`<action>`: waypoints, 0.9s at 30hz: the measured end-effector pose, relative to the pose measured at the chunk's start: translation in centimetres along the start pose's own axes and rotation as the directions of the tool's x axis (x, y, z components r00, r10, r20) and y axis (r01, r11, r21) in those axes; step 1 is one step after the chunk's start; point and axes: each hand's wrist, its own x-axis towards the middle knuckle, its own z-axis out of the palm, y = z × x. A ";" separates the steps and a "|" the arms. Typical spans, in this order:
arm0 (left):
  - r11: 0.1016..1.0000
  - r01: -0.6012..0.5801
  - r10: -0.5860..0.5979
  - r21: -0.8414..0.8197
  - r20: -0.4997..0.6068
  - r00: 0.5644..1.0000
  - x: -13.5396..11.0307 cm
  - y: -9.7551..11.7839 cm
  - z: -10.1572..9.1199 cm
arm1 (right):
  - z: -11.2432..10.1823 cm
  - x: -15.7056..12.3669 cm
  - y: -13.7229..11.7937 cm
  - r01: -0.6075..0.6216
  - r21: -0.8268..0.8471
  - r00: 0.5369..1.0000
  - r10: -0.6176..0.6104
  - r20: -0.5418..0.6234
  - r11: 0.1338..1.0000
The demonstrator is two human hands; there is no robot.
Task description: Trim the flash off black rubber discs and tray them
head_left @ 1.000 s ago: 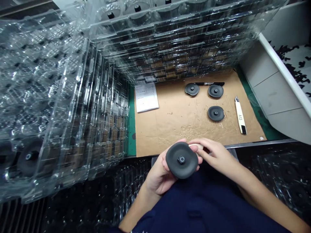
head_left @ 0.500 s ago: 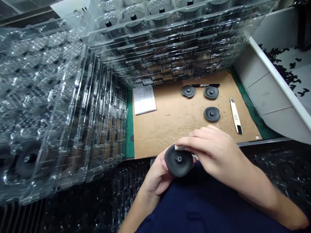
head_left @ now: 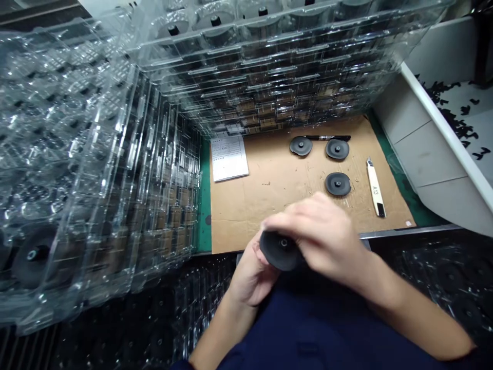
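My left hand [head_left: 252,272] cradles a black round disc [head_left: 280,252] with a small central hub, fingers curled under it. My right hand [head_left: 316,231] lies across the disc's upper edge and is blurred by motion. It touches the disc, and whatever lies under its fingers is hidden. Three similar black discs sit apart on the cardboard sheet [head_left: 269,205] ahead: one [head_left: 301,146] and another [head_left: 337,149] at the far side, a third [head_left: 338,184] nearer.
Tall stacks of clear plastic trays [head_left: 96,154] wall the left and far side, with black discs inside. A black marker [head_left: 327,137], a white utility knife [head_left: 375,189] and a printed sheet [head_left: 229,158] lie on the cardboard. A white bin [head_left: 458,113] holds black scraps at right.
My right hand has swept up and over the disc's top edge, and the white piece seen earlier no longer shows. The disc has tilted slightly in my left hand.
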 end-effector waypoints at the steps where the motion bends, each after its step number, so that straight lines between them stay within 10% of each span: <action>1: 0.998 0.004 -0.002 -0.059 0.042 0.999 -0.1 0.3 0.0 | 0.0 -0.3 0.9 -0.111 0.021 0.994 0.111 -0.006 0.994; 6: 0.966 0.008 0.027 -0.260 0.132 0.991 -0.7 1.7 -0.6 | 2.5 -4.5 6.0 -0.515 0.097 0.857 0.513 0.039 0.852; 13: 0.961 0.024 0.014 -0.275 0.136 0.991 -0.6 1.7 0.2 | 3.2 -4.8 5.6 -0.566 0.073 0.824 0.567 0.009 0.821; 17: 0.972 -0.022 0.031 -0.236 0.037 0.999 -0.6 1.5 0.9 | 1.0 -1.5 -0.2 -0.300 0.013 0.937 0.298 -0.183 0.954; 20: 0.985 -0.012 0.015 -0.173 0.020 1.000 -0.4 1.6 0.5 | 1.5 -0.4 -2.8 0.030 -0.019 0.995 -0.032 -0.094 0.999; 24: 0.990 -0.049 0.041 -0.129 -0.066 0.997 -0.2 1.4 0.1 | 2.6 0.3 -2.9 -0.003 0.042 0.991 -0.003 0.133 0.999; 27: 0.997 -0.044 0.039 -0.055 -0.090 0.995 -0.1 1.3 0.6 | 2.7 0.5 -2.6 0.015 -0.037 1.000 -0.016 -0.011 0.999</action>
